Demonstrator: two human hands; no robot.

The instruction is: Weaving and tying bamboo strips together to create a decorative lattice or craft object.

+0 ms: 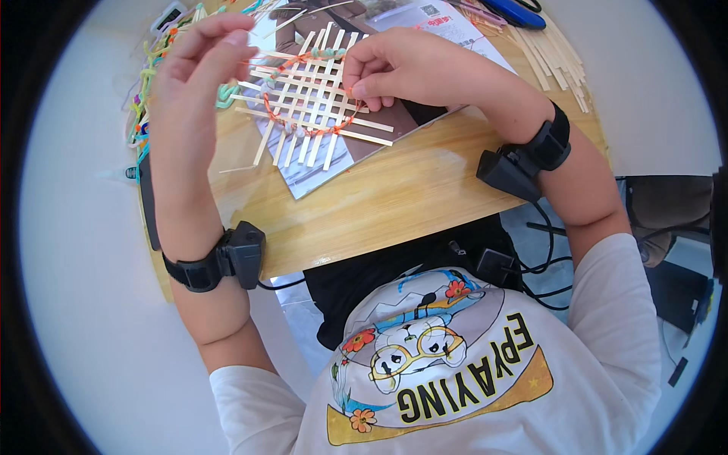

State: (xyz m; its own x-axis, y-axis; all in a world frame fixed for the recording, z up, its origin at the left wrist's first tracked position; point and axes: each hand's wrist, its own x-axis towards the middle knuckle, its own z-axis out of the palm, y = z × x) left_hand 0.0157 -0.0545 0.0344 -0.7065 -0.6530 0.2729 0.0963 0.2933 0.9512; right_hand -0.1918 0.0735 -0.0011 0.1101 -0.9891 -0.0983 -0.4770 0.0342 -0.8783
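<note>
A lattice of pale wooden strips (315,95), woven crosswise, lies on an open magazine (356,144) on a wooden table (394,197). An orange cord with small pale beads (303,127) runs around the lattice. My right hand (402,68) presses down on the lattice's right side, fingers curled on the strips. My left hand (199,68) is raised above the lattice's left edge, fingers spread, and seems to pinch the cord's end near its fingertips. Both wrists wear black straps with small black boxes.
Spare wooden strips (557,57) lie at the table's far right, beside a blue tool (512,14). A tangle of coloured cords (148,83) hangs at the table's left edge. Black cables (542,265) run under the table near my lap.
</note>
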